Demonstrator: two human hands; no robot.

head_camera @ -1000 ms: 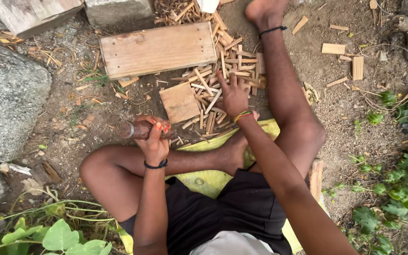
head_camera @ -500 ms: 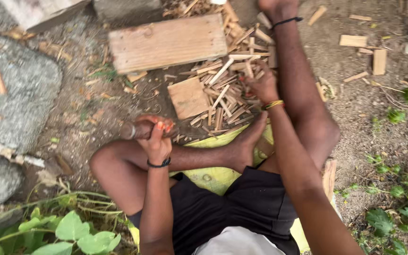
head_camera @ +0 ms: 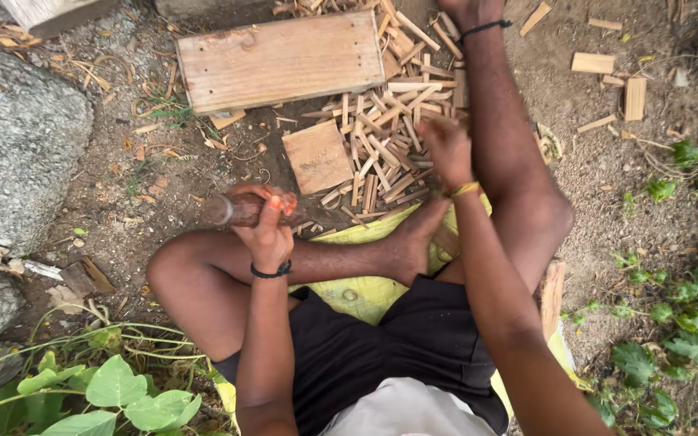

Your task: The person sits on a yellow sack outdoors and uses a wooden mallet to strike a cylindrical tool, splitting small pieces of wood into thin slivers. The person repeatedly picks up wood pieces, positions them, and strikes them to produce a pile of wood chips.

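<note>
Sticks (head_camera: 385,153), thin split wood pieces, lie heaped on the bare ground just ahead of the seated person, between the small square wooden block (head_camera: 317,156) and the outstretched right leg (head_camera: 502,137). The right hand (head_camera: 448,151) is the nearer one: it rests on the heap's right edge, fingers curled down among the pieces, though whether it has pinched one I cannot tell. Most pieces lie with their long axes running away from the body, some crossing at angles. The left hand (head_camera: 262,216) sits well to the left of the heap, closed around a dark, round wooden handle (head_camera: 240,208) whose axis runs left to right. A larger plank (head_camera: 280,60) lies beyond the block
</note>
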